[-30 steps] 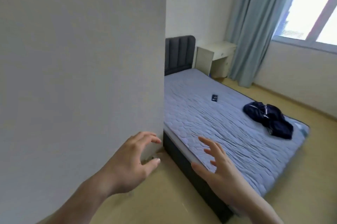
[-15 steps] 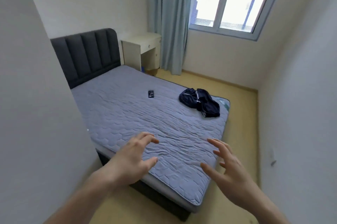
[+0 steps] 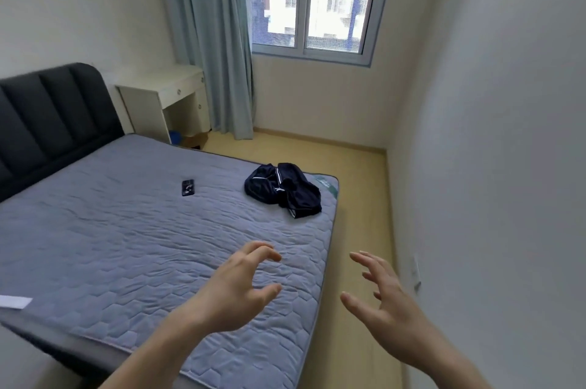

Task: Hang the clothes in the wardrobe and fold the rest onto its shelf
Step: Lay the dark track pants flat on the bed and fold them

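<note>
On the bed, far right corner:
- Dark navy clothes, crumpled in one heap with white stripes showing; the heap lies on the mattress close to its far right corner, beside a green label at the mattress edge. No hand touches it.
- Small dark phone-like object, flat on the mattress, left of the clothes and apart from them.
- Mattress: grey-blue quilted cover, bare of bedding, on a dark bed base.
- White strip, paper or label, lying at the near left edge of the mattress.

Foreground, over the near end of the bed:
- Left hand: raised above the mattress, fingers spread and loosely bent, thumb out, holding nothing and touching nothing.
- Right hand: raised past the right edge of the mattress, over the floor strip, fingers spread and nearly straight, holding nothing.
- Both hands are well short of the clothes.

Head of the bed and far wall:
- Dark padded headboard, upright, with vertical channels, at far left.
- White desk with small drawer knobs, just beside the headboard; a blue item and a brown box sit beneath it, too small to identify.
- Pale blue-grey curtain, drawn to the left of the window.
- Window, white-framed, bright, buildings visible outside.
- Light wooden floor, running between the bed and the right-hand wall.
- White wall on the right, with a small fitting low down near the right hand.
</note>
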A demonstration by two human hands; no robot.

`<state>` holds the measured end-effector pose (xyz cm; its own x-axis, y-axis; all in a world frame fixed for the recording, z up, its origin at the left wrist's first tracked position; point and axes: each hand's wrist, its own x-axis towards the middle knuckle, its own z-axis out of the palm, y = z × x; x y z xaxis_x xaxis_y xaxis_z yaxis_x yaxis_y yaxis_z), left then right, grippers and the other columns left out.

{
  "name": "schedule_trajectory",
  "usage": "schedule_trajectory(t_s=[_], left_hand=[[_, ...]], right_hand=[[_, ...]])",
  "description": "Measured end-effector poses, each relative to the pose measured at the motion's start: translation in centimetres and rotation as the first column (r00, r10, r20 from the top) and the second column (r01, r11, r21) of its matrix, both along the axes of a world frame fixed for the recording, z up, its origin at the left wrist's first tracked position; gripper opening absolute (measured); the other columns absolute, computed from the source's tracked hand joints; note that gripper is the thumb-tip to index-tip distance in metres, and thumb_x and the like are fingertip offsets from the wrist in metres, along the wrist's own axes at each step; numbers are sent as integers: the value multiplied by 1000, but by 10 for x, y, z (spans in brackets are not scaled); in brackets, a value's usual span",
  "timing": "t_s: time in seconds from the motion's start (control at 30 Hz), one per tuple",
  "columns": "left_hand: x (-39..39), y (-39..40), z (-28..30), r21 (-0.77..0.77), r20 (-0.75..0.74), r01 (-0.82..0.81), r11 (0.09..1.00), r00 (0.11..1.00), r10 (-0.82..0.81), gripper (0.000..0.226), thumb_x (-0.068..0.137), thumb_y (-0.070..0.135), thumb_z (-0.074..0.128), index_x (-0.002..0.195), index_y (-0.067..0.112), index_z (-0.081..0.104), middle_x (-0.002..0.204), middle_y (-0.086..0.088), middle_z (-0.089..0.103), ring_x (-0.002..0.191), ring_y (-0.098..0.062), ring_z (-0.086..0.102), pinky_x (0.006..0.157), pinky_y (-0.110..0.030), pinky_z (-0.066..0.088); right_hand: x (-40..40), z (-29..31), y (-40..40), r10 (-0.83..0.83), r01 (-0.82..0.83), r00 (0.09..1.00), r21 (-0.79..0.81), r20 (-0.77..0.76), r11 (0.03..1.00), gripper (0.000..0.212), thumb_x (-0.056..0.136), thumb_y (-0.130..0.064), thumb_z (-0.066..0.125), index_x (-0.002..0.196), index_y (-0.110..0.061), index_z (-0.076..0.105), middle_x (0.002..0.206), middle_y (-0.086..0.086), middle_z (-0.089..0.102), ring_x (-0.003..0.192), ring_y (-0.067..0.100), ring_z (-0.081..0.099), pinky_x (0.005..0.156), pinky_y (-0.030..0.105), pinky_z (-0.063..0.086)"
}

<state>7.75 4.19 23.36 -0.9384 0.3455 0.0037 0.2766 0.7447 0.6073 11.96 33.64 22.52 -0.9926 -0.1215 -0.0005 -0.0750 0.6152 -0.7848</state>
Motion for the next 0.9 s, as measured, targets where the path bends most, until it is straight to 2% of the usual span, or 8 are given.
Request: schedule_trajectory(t_s=[0.1,0.2,0.33,0.47,0.67,0.8,0.9], left_hand=[[-34,31,-11,4,26,-59,998,998,59,39,93,48,68,129,42,55,142,26,40,133,3,44,108,-17,33],[-63,59,-22,10,38,-115,993,993,114,37,92,47,70,125,41,57,139,27,42,130,6,44,107,-15,33],[-96,78,-35,12,84,-161,987,984,159,36,89,47,72,123,41,59,136,30,42,128,9,45,109,-16,34],[-151,83,-47,7,117,-225,974,968,222,36,89,44,72,122,42,58,136,30,41,127,9,45,105,-13,33],[-260,93,-74,28,150,-305,952,943,297,36,92,42,72,124,39,58,136,29,41,125,7,45,101,-11,30],[-351,107,-94,28,183,-330,943,930,320,37,94,42,69,128,39,56,137,26,39,125,5,43,101,-14,31],[-412,117,-99,30,208,-315,949,930,303,38,94,45,67,129,39,54,137,27,37,122,4,46,99,-14,33]], right_hand=[[-48,-6,41,55,-56,998,28,14,998,60,90,-51,71,140,-53,37,151,-33,28,138,-5,39,117,28,38],[-98,-8,74,97,-99,995,55,24,994,60,91,-51,70,142,-52,37,152,-32,28,138,-4,39,118,32,38],[-156,-12,97,159,-161,986,45,40,986,58,91,-56,67,139,-57,35,151,-35,26,137,-9,38,117,27,38],[-222,-22,110,197,-200,978,36,76,979,62,91,-57,67,145,-50,37,153,-32,25,141,-4,37,118,31,38],[-331,-34,125,256,-267,960,97,109,959,75,80,-78,55,148,-52,35,150,-43,19,137,-11,35,114,26,38],[-420,-44,137,251,-274,955,146,158,951,65,90,-66,60,148,-51,35,149,-41,19,134,-13,37,109,19,37],[-478,-48,138,257,-286,947,144,194,947,63,92,-63,61,148,-50,35,149,-39,20,134,-11,37,109,19,37]])
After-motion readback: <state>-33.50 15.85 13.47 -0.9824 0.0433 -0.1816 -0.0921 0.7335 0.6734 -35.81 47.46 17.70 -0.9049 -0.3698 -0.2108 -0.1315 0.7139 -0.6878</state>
